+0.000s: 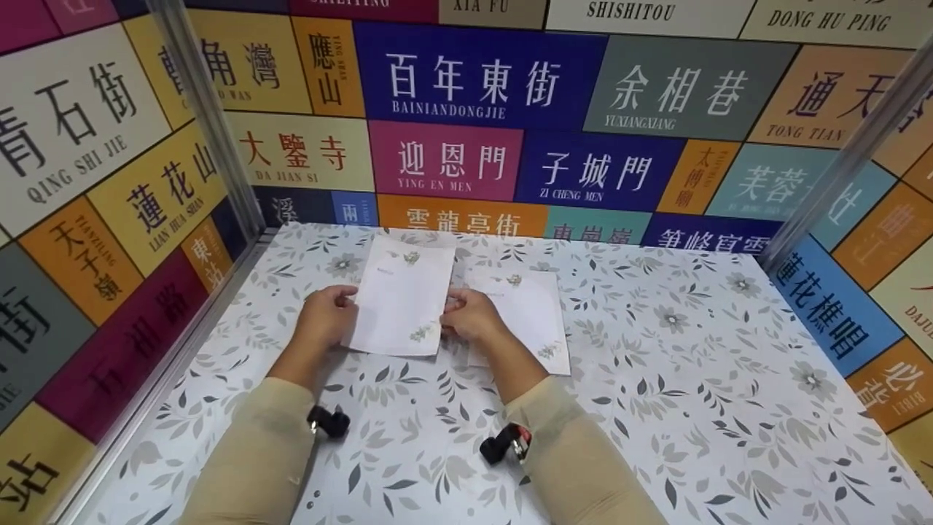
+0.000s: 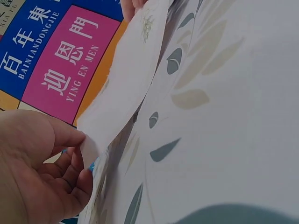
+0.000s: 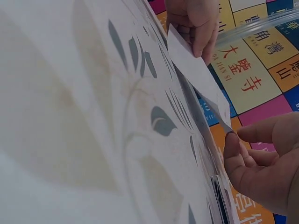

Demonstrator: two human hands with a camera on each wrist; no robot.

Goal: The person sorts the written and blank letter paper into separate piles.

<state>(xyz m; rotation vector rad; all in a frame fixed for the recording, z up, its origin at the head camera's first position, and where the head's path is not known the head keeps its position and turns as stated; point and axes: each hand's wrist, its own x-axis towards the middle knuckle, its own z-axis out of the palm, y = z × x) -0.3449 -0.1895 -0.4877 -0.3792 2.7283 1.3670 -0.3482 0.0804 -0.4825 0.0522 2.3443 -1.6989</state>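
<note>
A white sheet of paper (image 1: pixel 397 299) with small floral prints is held up off the table between both hands. On its left edge the left hand (image 1: pixel 326 315) pinches it between thumb and fingers; the left wrist view shows this left hand (image 2: pixel 46 168) at the sheet's corner. My right hand (image 1: pixel 472 315) pinches the opposite edge, and in the right wrist view the thumb and fingers of that right hand (image 3: pixel 266 161) meet on the paper (image 3: pixel 201 72). A second, similar sheet (image 1: pixel 528 321) lies on the table to the right, partly covered by the right hand.
A white tablecloth (image 1: pixel 692 415) with grey leaves and flowers covers the table. Panels of colourful street-name signs (image 1: pixel 481 80) stand behind and at both sides, with metal posts (image 1: pixel 211 117) at the corners. Small black devices (image 1: pixel 332 421) sit at both wrists.
</note>
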